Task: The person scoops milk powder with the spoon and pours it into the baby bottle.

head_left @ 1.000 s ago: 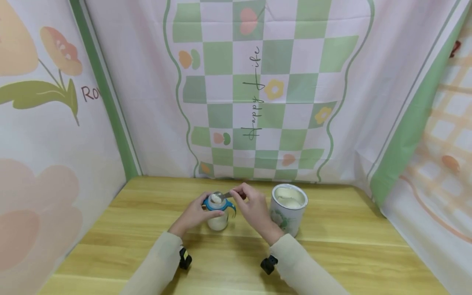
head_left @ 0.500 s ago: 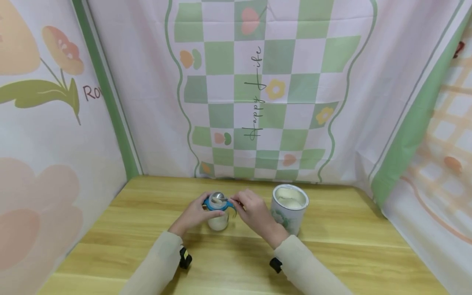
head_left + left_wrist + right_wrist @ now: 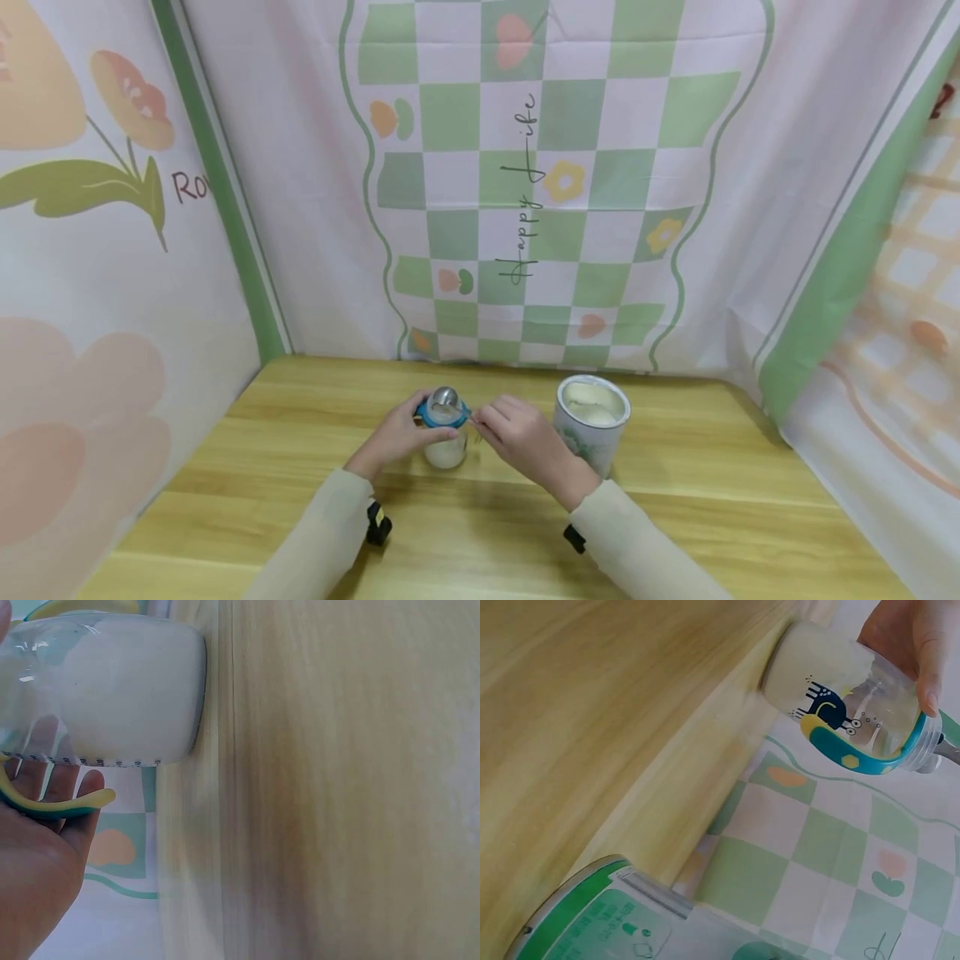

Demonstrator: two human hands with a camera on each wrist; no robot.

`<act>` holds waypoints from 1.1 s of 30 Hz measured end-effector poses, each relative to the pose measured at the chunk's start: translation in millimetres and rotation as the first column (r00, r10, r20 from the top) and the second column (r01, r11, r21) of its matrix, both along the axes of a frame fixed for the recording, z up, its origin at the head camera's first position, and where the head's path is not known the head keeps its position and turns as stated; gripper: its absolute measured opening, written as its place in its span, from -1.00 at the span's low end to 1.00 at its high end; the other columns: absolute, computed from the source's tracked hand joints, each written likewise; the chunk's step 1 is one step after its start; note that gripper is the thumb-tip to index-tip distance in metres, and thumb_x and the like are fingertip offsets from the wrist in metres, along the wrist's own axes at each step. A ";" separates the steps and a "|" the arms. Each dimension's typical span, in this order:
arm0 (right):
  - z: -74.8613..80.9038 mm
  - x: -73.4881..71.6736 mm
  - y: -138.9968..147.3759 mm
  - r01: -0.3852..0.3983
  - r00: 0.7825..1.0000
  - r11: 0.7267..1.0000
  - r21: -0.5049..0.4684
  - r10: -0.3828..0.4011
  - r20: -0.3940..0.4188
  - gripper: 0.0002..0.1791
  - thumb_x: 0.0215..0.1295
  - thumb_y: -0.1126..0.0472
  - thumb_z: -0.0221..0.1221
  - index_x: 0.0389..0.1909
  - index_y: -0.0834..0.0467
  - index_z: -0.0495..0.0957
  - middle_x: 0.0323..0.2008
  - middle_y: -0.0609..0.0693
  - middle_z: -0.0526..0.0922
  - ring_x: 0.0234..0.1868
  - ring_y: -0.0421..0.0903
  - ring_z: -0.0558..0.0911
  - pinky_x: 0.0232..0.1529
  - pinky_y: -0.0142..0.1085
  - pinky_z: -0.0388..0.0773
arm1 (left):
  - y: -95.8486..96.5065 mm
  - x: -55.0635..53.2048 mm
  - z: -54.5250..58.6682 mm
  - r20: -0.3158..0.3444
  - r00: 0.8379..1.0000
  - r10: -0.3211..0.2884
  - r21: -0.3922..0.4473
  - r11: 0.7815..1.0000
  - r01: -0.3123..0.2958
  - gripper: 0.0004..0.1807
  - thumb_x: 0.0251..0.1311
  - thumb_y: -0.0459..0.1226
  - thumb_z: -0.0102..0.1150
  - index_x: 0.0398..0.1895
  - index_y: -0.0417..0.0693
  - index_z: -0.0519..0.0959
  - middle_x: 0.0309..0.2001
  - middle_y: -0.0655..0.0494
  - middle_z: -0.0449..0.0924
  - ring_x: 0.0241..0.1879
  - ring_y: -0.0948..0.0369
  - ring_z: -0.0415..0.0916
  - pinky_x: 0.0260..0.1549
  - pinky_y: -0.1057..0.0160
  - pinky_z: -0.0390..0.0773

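A clear baby bottle (image 3: pixel 446 453) with a blue collar stands on the table, whitish contents inside. My left hand (image 3: pixel 400 435) grips it around the collar, thumb in front. In the right wrist view the bottle (image 3: pixel 829 690) shows a dark cartoon animal and a blue-yellow handle (image 3: pixel 855 760). My right hand (image 3: pixel 528 443) pinches the handle of a metal spoon (image 3: pixel 446 398). The spoon's bowl is tipped over at the bottle's mouth, its rounded back facing up. Palm and fingers of the left hand (image 3: pixel 45 862) lie beside the bottle in the left wrist view.
A white and green can (image 3: pixel 592 446), lidless with pale powder (image 3: pixel 592 413) inside, stands right of the bottle, close behind the right forearm. The wooden table (image 3: pixel 465 533) ends at a patterned cloth backdrop (image 3: pixel 517 250).
The spoon, earlier level with white powder in it, has been turned over above the bottle's mouth. My right hand has rotated and shifted slightly right. The left hand keeps its grip.
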State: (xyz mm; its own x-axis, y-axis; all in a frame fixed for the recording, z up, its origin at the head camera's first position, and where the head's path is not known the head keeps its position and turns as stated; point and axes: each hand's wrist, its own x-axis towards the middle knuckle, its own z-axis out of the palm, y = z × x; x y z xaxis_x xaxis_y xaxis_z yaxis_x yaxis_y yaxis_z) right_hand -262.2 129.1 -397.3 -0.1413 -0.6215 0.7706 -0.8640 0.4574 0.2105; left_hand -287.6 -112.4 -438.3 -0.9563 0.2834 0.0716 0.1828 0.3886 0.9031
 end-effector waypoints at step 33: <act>-1.8 -0.7 0.8 0.019 1.000 0.997 -0.074 -0.020 -0.008 -0.79 0.49 0.18 0.16 -0.37 0.18 0.57 -0.45 -0.05 0.56 -0.45 -0.16 0.53 -0.44 -0.39 0.53 | -0.2 2.3 2.4 0.000 1.000 -0.007 -0.004 1.000 0.007 -0.12 0.06 0.09 0.49 0.45 0.20 0.32 0.15 0.13 0.55 0.14 0.12 0.47 0.13 -0.10 0.43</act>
